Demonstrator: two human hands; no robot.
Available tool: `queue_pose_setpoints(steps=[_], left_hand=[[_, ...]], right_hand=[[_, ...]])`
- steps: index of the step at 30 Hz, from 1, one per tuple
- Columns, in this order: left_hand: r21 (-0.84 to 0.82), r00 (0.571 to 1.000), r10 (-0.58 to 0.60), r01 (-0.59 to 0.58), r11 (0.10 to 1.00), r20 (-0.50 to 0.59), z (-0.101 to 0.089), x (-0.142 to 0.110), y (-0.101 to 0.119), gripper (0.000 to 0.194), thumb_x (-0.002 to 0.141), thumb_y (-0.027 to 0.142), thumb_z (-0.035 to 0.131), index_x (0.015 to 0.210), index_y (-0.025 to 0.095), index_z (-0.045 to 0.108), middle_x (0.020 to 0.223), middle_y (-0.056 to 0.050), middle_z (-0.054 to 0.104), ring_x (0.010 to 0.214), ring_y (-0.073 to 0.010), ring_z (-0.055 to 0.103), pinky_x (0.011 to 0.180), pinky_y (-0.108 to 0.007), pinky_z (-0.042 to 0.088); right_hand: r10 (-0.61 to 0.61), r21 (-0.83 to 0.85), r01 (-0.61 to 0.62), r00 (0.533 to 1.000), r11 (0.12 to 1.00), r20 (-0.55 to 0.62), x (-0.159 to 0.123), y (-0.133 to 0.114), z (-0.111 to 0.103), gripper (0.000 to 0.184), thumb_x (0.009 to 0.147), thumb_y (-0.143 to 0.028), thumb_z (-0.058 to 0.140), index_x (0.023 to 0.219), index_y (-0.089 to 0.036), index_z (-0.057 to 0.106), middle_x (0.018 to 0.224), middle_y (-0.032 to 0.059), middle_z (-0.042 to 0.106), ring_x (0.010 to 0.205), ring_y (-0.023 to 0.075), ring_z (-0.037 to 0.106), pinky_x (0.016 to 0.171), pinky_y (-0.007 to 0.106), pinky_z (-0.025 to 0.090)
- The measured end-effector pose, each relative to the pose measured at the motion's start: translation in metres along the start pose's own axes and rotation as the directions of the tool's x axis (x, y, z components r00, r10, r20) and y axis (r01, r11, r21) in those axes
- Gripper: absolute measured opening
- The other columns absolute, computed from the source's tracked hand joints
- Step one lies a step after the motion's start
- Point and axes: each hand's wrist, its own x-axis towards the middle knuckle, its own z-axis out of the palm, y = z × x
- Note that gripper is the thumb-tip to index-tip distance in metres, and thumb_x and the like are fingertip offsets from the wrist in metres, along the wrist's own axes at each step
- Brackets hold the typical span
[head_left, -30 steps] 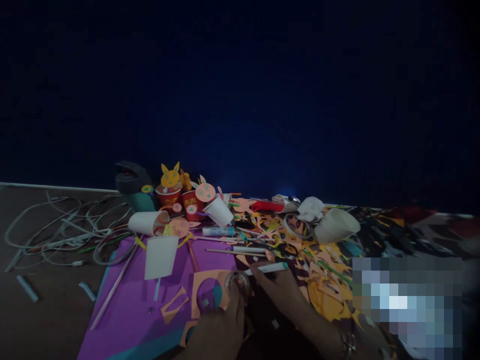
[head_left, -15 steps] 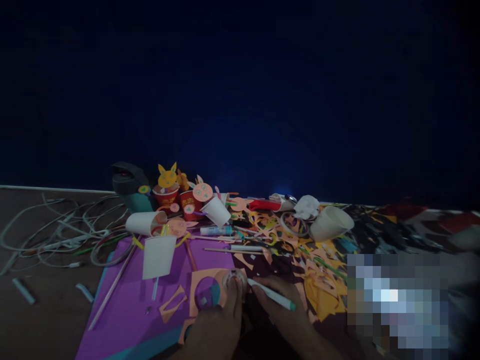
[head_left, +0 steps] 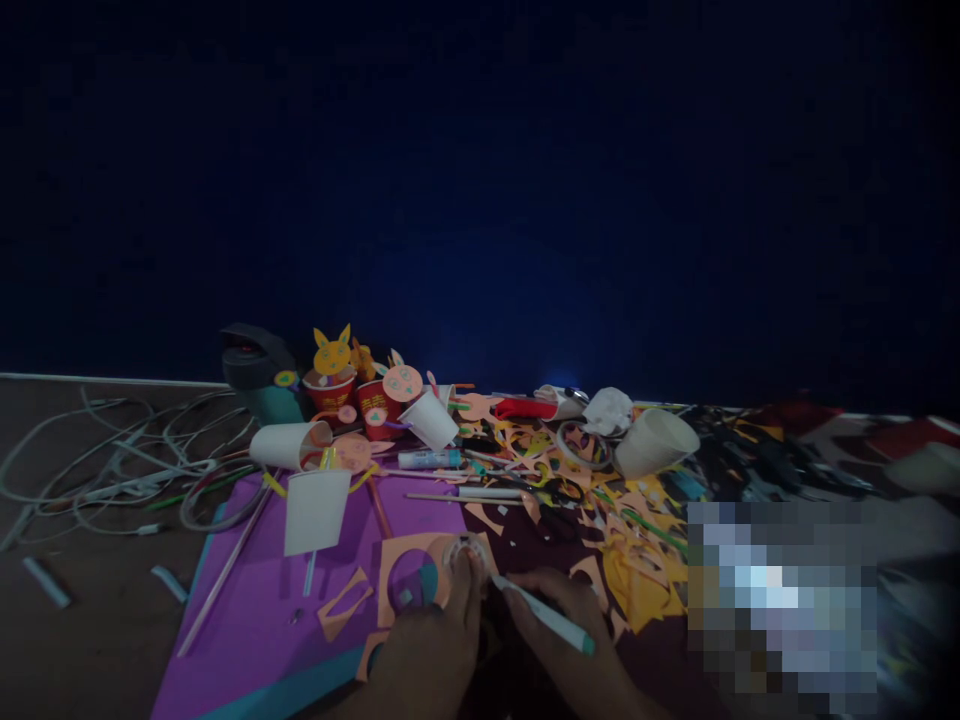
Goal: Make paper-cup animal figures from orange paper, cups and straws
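My left hand (head_left: 439, 635) has its fingers together, pressing down on a small whitish round thing (head_left: 459, 551) that looks like a roll of tape. It lies on a sheet of peach paper (head_left: 391, 575) with a round hole cut in it. My right hand (head_left: 562, 630) grips a white marker pen (head_left: 551, 618) with a green end, its tip at the roll's right edge. Left of my hands, a white paper cup (head_left: 316, 512) with yellow pipe-cleaner arms rests upside down on purple paper (head_left: 247, 610). A peach paper offcut (head_left: 345, 604) lies beside the sheet.
Red paper cups (head_left: 330, 392) with paper animal heads stand at the back, beside a dark container (head_left: 259, 370). White cables (head_left: 135, 455) tangle at left. Scissors (head_left: 561, 490), yellow paper scraps (head_left: 641, 575), a glue stick (head_left: 429, 459) and a tilted cup (head_left: 656, 442) crowd the right and middle.
The pen in my right hand has swung slightly, its green end now lower and its tip a little lower along the roll's right side. My left hand stays pressed on the roll.
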Motion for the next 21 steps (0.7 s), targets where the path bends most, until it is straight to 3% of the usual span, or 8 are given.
queue_pose_setpoints(steps=[4, 10, 14, 17, 19, 21], left_hand=[[0.008, 1.0, -0.003, 0.003, 1.0, -0.003, -0.001, 0.0, 0.0, 0.069, 0.068, 0.005, 0.049, 0.134, 0.026, 0.041, 0.137, -0.022, 0.04, 0.045, -0.0125, 0.058, 0.037, -0.027, 0.046], [0.029, 1.0, -0.008, 0.008, 1.0, -0.001, -0.005, 0.002, -0.001, 0.068, 0.069, 0.0, 0.049, 0.133, 0.021, 0.043, 0.137, -0.021, 0.041, 0.046, -0.0134, 0.061, 0.037, -0.026, 0.049], [0.024, 0.999, 0.034, -0.035, 0.999, 0.004, -0.004, 0.003, -0.003, 0.063, 0.071, 0.001, 0.049, 0.13, 0.021, 0.046, 0.134, -0.021, 0.045, 0.048, -0.014, 0.062, 0.038, -0.025, 0.049], [-0.004, 0.998, 0.061, -0.061, 0.998, -0.017, -0.003, 0.003, -0.005, 0.059, 0.073, 0.002, 0.048, 0.129, 0.019, 0.048, 0.133, -0.02, 0.047, 0.051, -0.0144, 0.062, 0.039, -0.025, 0.048], [-0.025, 0.998, 0.066, -0.066, 0.998, -0.01, -0.001, 0.004, -0.006, 0.059, 0.072, 0.001, 0.047, 0.128, 0.018, 0.049, 0.134, -0.02, 0.045, 0.05, -0.013, 0.061, 0.039, -0.026, 0.046], [-0.059, 0.998, 0.059, -0.059, 0.997, 0.011, 0.001, 0.004, -0.006, 0.059, 0.07, 0.0, 0.047, 0.127, 0.018, 0.051, 0.134, -0.02, 0.045, 0.047, -0.0118, 0.059, 0.038, -0.026, 0.046]], right_hand=[[0.007, 0.026, -0.009, 0.997, 1.0, 0.079, -0.001, -0.005, 0.0, 0.02, 0.081, -0.035, 0.055, 0.085, -0.023, 0.071, 0.079, 0.0036, 0.07, 0.071, 0.0183, 0.065, 0.067, 0.025, 0.052], [0.083, 0.046, -0.086, 0.994, 0.995, 0.068, 0.005, -0.007, 0.0, 0.022, 0.079, -0.037, 0.058, 0.075, -0.02, 0.071, 0.07, 0.0046, 0.07, 0.064, 0.0184, 0.064, 0.059, 0.024, 0.05], [0.16, 0.081, -0.164, 0.986, 0.983, 0.052, 0.011, -0.01, -0.01, 0.034, 0.088, -0.041, 0.042, 0.099, -0.019, 0.065, 0.058, 0.0014, 0.064, 0.048, 0.0149, 0.056, 0.047, 0.024, 0.045], [-0.02, -0.035, 0.023, 0.996, 0.999, 0.087, 0.018, -0.02, -0.014, 0.031, 0.09, -0.033, 0.037, 0.109, -0.021, 0.059, 0.073, 0.004, 0.066, 0.062, 0.0167, 0.06, 0.06, 0.027, 0.048], [-0.21, -0.165, 0.232, 0.968, 0.959, 0.141, 0.024, -0.026, -0.013, 0.028, 0.085, -0.025, 0.045, 0.11, -0.021, 0.057, 0.098, 0.0085, 0.064, 0.088, 0.0214, 0.059, 0.08, 0.034, 0.046], [-0.308, -0.256, 0.364, 0.922, 0.895, 0.234, 0.031, -0.03, -0.008, 0.04, 0.077, -0.018, 0.051, 0.117, -0.021, 0.051, 0.111, 0.0102, 0.059, 0.102, 0.0251, 0.052, 0.089, 0.039, 0.039]])
